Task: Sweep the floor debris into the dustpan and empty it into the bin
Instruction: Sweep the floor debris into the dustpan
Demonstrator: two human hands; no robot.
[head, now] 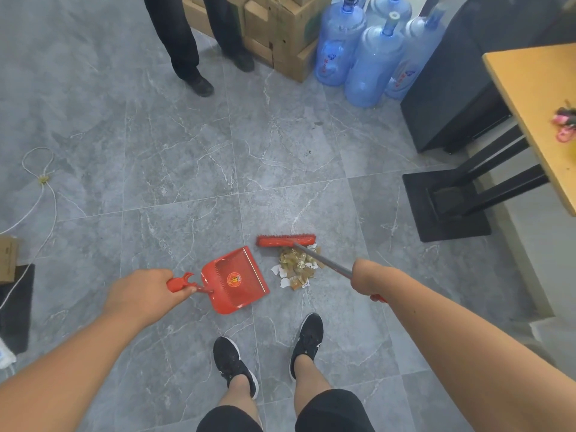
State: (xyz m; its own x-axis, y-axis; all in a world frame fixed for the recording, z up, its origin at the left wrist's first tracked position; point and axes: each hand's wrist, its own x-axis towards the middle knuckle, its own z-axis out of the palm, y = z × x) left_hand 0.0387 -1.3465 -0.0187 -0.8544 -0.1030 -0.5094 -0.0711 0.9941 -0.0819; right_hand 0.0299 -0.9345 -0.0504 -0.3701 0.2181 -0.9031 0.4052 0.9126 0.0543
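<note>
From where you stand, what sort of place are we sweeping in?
Probably an office back room or storeroom: large water-cooler bottles stand grouped beside stacked cardboard boxes, and a wooden desk on black metal legs sits on the grey tiled floor.

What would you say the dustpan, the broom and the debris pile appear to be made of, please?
The dustpan looks like glossy red moulded plastic, with ribs in its tray. The broom has a red head, likely plastic, and a grey shaft with a dull sheen that suggests metal, though that is uncertain. The debris pile seems to be torn brown cardboard or paper scraps with white bits, matte and ragged.
</note>
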